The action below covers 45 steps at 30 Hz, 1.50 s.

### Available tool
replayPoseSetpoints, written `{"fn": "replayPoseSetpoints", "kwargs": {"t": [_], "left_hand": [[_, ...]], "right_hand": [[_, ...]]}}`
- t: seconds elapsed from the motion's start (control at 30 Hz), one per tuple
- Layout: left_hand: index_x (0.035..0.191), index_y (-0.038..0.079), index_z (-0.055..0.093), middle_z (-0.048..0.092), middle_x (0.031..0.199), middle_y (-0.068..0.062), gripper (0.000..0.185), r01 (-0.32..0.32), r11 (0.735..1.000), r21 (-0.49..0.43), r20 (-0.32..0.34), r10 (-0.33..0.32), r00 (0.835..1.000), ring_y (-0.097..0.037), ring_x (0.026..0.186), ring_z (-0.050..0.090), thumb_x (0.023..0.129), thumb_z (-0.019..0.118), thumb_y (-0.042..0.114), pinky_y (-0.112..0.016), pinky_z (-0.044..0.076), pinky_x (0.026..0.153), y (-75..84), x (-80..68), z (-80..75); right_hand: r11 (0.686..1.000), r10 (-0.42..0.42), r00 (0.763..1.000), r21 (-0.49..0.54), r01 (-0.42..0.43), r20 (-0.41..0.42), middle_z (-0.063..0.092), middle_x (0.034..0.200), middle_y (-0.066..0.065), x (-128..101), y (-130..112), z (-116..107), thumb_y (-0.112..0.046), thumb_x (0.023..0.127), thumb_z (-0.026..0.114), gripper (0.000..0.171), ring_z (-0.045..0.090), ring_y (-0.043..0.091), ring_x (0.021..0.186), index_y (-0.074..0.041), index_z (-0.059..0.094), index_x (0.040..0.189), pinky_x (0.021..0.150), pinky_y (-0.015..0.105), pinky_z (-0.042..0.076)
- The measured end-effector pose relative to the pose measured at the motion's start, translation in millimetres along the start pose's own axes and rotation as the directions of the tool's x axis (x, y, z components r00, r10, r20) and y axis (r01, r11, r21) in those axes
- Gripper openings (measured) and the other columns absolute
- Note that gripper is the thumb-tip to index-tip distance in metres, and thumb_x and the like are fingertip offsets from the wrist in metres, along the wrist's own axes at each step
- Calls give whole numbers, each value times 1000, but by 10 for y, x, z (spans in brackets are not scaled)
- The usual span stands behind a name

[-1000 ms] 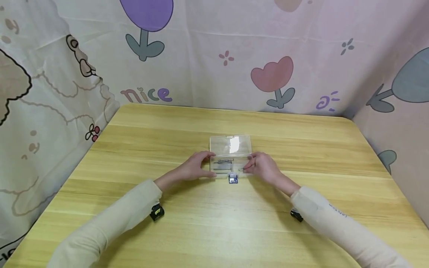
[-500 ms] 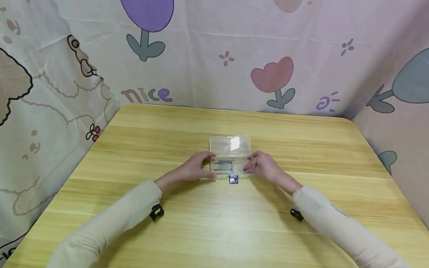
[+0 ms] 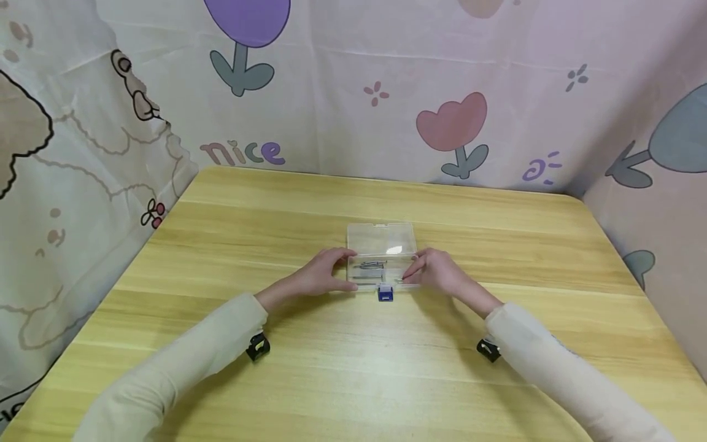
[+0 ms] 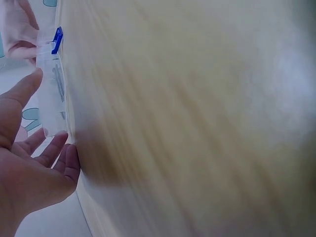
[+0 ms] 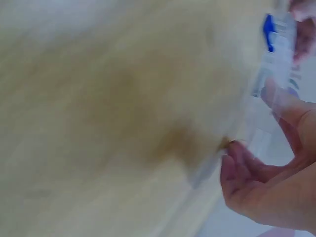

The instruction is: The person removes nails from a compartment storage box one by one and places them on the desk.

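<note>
cream cloth of the left sleeve (image 3: pixel 166 380) comes in from the near left of the clear box (image 4: pixel 47 94), which lies on the wooden bench (image 3: pixel 375 362). the left hand (image 3: pixel 317 274) grips the box's left end, thumb at the near corner, fingers at the far one. slim metal pins (image 3: pixel 371 265) lie in the left part of the box. the open lid (image 3: pixel 380 238) is behind the box, and the blue catch (image 3: pixel 385 295) is at the middle of its near edge. at the box's right end, the right hand (image 3: pixel 440 272) dips bent fingers into the right compartment (image 3: pixel 393 269), beside a tiny metal piece (image 3: pixel 399 280); whether they pinch it, i cannot tell. since half a second ago the broad glare on the lid has shrunk to a small low patch and the catch looks deeper blue, while both hands have hardly shifted. my reading: the box was tipped slightly, and the work in the right compartment is unfinished.
</note>
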<state>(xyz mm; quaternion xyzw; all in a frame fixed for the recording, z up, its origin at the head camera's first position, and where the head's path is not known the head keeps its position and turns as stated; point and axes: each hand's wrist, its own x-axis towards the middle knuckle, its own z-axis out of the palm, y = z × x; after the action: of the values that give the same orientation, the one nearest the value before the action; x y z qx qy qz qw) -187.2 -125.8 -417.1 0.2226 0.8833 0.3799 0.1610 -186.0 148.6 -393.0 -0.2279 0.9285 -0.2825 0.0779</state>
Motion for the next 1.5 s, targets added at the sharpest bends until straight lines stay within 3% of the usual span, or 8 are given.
{"fn": "replayPoseSetpoints", "kwargs": {"t": [0.07, 0.23, 0.33, 0.43, 0.53, 1.07, 1.37, 1.5], "left_hand": [[140, 0, 45, 50, 132, -15, 73, -5, 1000, 2, 5, 5, 1000, -30, 122, 45, 82, 80, 26, -44, 33, 105, 8, 4, -7], [140, 0, 46, 51, 131, -14, 72, -11, 1000, 2, 20, 11, 1000, -29, 120, 45, 81, 80, 25, -44, 34, 104, 12, 4, -7], [139, 0, 46, 52, 130, -14, 72, -9, 1000, 10, 24, 9, 1000, -29, 119, 45, 81, 80, 26, -44, 34, 104, 6, -1, -1], [139, 0, 46, 52, 129, -14, 72, -12, 1000, 13, 22, 12, 1000, -29, 118, 46, 81, 80, 26, -45, 35, 103, 3, -9, 1], [139, 0, 46, 51, 129, -14, 72, -13, 1000, 7, 20, 13, 1000, -29, 118, 46, 81, 80, 27, -45, 35, 103, 7, -16, -3], [140, -1, 44, 50, 132, -16, 72, -11, 1000, -11, 4, 11, 1000, -30, 122, 45, 83, 79, 27, -45, 34, 105, 29, -36, -37], [141, 0, 43, 49, 133, -16, 73, -4, 1000, -11, 7, 4, 1000, -30, 122, 44, 83, 78, 27, -45, 34, 104, 2, -30, -17], [141, -1, 43, 49, 133, -16, 73, -23, 1000, 1, 12, 23, 1000, -31, 122, 44, 83, 78, 27, -44, 34, 104, -8, -20, -11]], "right_hand": [[1000, 16, 1000, 0, -16, -10, 65, 111, 23, -14, -18, -35, -5, 75, 81, 5, 54, 40, 113, -6, 78, 79, 100, 55, 36], [1000, -3, 999, 1, 3, -33, 70, 94, 14, -20, -36, -63, -3, 71, 83, 7, 55, 35, 103, -7, 78, 75, 99, 54, 32], [999, -15, 999, 34, 16, -29, 66, 109, 21, -28, -19, -16, -4, 71, 84, 8, 49, 41, 112, -7, 78, 74, 101, 57, 26], [999, -37, 999, 31, 38, -37, 50, 133, 29, -39, 8, 51, -6, 71, 85, 9, 39, 49, 122, -9, 78, 77, 102, 59, 24], [998, -69, 996, 0, 69, -47, 45, 138, 29, -42, 27, 101, -7, 71, 84, 9, 36, 50, 123, -11, 79, 78, 99, 58, 28], [957, -235, 970, -190, 220, -62, 53, 132, 26, 31, 61, 111, -11, 68, 86, 11, 43, 47, 120, -14, 78, 74, 100, 56, 31], [897, -387, 921, -250, 365, -44, 55, 129, 24, 49, 146, 110, -14, 72, 85, 10, 42, 45, 122, -15, 75, 73, 103, 56, 26], [910, -366, 931, -218, 352, -22, 54, 129, 24, 32, 147, 111, -12, 75, 82, 11, 40, 44, 124, -15, 71, 72, 104, 57, 25]]}}
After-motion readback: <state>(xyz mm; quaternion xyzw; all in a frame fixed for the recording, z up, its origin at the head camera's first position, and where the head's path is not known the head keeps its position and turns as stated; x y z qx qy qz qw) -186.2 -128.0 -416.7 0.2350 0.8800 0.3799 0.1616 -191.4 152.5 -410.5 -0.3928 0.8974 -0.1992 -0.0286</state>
